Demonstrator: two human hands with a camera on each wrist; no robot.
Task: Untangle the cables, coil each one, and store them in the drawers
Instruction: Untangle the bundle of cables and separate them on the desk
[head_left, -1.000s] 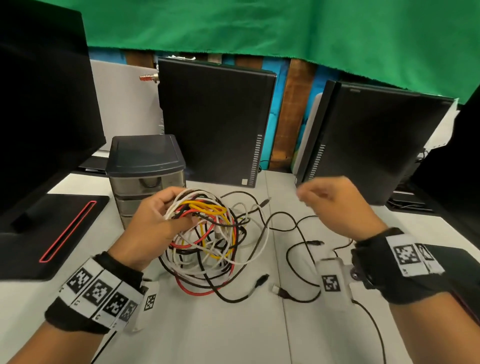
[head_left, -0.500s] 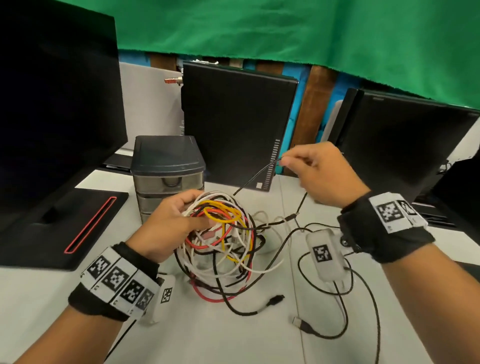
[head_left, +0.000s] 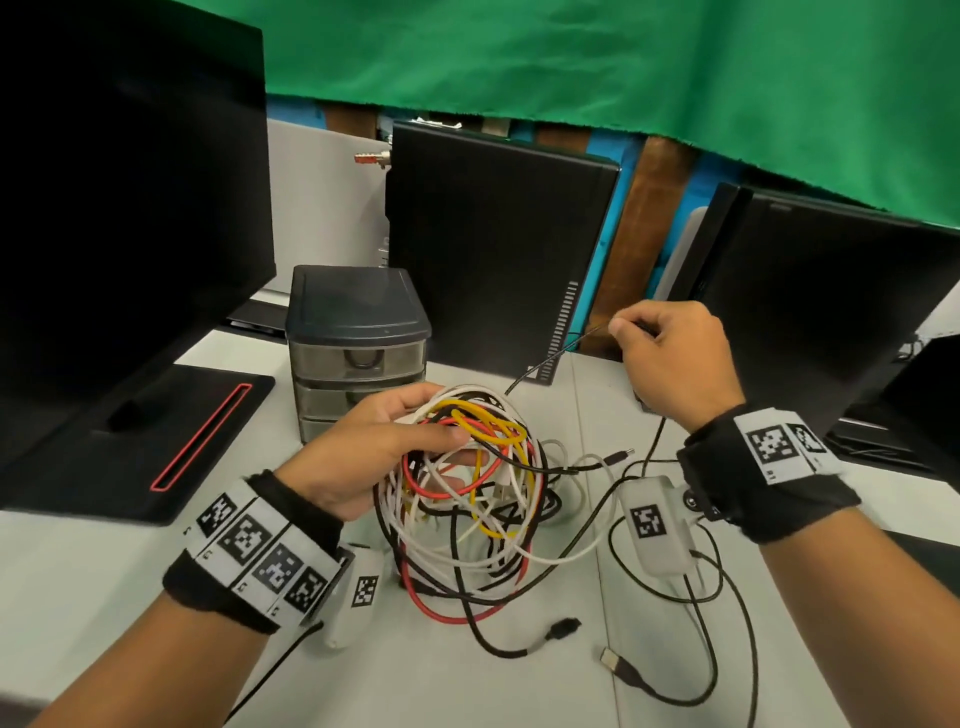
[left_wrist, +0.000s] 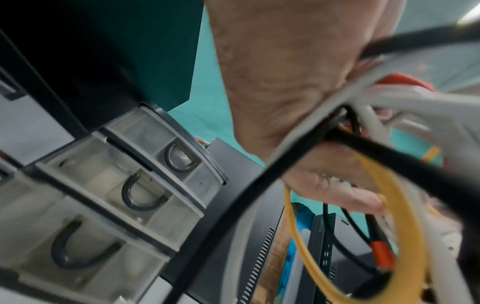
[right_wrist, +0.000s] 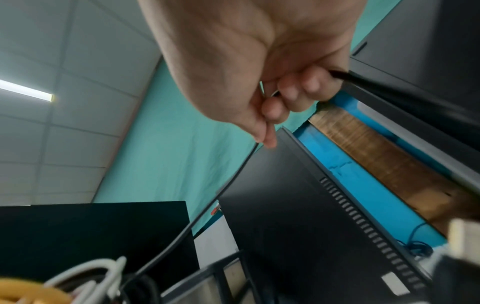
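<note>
A tangle of white, black, red and yellow cables hangs over the white table, its lower loops lying on the tabletop. My left hand grips the top of the tangle, fingers curled through the loops. My right hand is raised at the right and pinches a thin black cable between thumb and fingers; the cable runs taut down into the tangle. A small grey drawer unit with three closed drawers stands just behind my left hand.
A black monitor with its flat base stands at left. Two black computer cases stand at the back. Loose cable ends and USB plugs lie on the table near the front right.
My right hand has risen up and away from the table, drawing the black cable taut out of the tangle. The left hand keeps its grip on the tangle.
</note>
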